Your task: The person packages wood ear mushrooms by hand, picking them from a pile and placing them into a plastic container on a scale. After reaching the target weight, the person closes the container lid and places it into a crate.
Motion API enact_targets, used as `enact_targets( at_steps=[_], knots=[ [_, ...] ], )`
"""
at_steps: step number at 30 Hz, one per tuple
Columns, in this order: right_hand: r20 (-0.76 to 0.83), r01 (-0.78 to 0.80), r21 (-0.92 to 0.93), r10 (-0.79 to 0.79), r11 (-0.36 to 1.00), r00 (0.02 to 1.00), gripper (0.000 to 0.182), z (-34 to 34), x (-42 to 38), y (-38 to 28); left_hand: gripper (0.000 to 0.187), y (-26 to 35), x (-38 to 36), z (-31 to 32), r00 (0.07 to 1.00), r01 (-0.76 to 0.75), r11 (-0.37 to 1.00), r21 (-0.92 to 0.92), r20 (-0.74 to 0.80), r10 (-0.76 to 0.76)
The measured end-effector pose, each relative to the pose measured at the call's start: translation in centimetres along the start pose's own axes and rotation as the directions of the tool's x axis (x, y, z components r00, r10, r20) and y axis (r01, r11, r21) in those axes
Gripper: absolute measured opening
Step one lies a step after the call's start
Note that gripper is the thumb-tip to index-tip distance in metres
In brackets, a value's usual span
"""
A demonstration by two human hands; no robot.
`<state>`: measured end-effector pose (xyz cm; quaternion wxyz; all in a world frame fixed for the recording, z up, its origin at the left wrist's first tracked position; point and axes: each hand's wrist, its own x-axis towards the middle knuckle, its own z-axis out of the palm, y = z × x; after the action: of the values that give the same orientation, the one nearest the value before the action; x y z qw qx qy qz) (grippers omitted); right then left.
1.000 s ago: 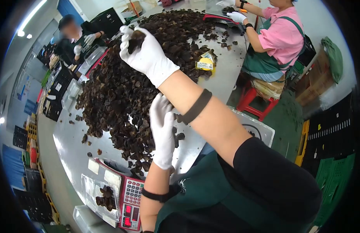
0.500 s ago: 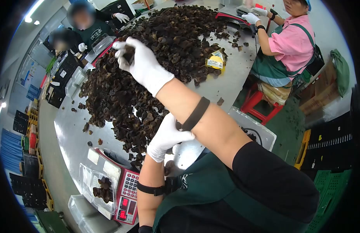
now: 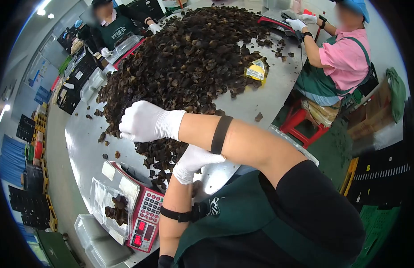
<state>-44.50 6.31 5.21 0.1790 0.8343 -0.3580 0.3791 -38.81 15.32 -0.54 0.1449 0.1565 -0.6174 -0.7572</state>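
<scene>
My right hand [image 3: 142,121], in a white glove, is curled into a fist over the near side of a large heap of dried black fungus [image 3: 184,62]. What it holds, if anything, is hidden. My left hand [image 3: 193,163], gloved too, is below my right forearm, above the near edge of the heap. Its thumb is stretched out to the right, while its fingers are hidden behind the forearm. Left of it, a red-and-white weighing scale [image 3: 146,212] with lit red digits carries a clear plastic box [image 3: 97,196] with some fungus pieces in it.
Empty clear boxes [image 3: 104,250] stand beside the scale. A yellow-and-white labelled packet [image 3: 256,71] lies at the heap's right edge. One co-worker [image 3: 343,58] sits on a red stool [image 3: 301,123] at the right; another person [image 3: 117,31] is across the metal table [image 3: 238,107].
My right hand has come down and nearer from above the heap, and its fingers have curled in. My left hand has barely moved. The view has shifted slightly.
</scene>
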Motion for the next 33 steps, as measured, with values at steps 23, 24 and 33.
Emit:
enact_targets(
  at_steps=[23,24,33],
  knots=[
    [-0.199,-0.441,0.46,0.574,0.77,0.794,0.021,0.0,-1.6,3.1,0.052,-0.4,-0.1,0.4,0.997,-0.005,0.999,-0.053,-0.075,0.001],
    [-0.255,-0.334,0.238,0.39,0.912,0.885,0.02,0.6,-2.2,2.9,0.052,-1.0,0.0,0.5,0.997,-0.004,0.999,-0.052,-0.075,0.0],
    [0.129,-0.431,0.386,0.415,0.815,0.901,0.024,1.2,-4.6,0.4,0.077,-3.1,0.1,1.0,1.0,-0.018,1.0,-0.014,-0.001,0.018]
  ],
)
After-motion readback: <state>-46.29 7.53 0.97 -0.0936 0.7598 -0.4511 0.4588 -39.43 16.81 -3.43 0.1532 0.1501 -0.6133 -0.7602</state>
